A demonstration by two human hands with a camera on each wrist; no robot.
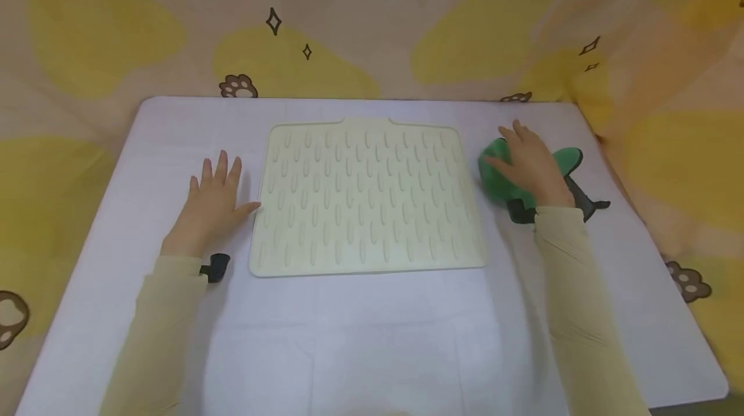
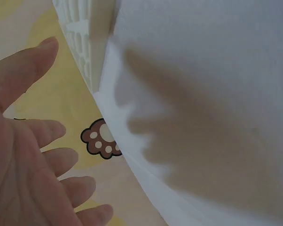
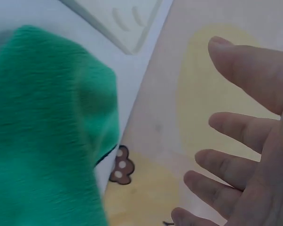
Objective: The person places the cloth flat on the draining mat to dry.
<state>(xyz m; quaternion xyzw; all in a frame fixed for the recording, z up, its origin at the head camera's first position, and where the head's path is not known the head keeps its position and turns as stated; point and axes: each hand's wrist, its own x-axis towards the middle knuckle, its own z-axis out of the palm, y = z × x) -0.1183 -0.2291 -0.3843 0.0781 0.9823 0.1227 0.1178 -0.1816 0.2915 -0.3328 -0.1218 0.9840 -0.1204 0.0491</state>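
Note:
A pale mat with rows of raised oval ridges [image 1: 366, 199] lies flat on the white table. Beside its left edge is my left hand [image 1: 208, 209], fingers spread and holding nothing; the thumb tip overlaps the mat's edge in the head view. In the left wrist view the left hand [image 2: 33, 155] casts a shadow on the table. My right hand [image 1: 531, 167] is over a fuzzy green thing [image 1: 496, 174], partly hiding it. The right wrist view has the right hand's fingers [image 3: 231, 167] extended and apart from the green fabric [image 3: 43, 132], whose full shape cannot be told.
A dark grey piece with a thin tip [image 1: 587, 199] sticks out to the right of the right wrist. Behind the white table [image 1: 372, 338] hangs a yellow patterned cloth [image 1: 482, 28]. Both wrists carry small black devices [image 1: 217, 267].

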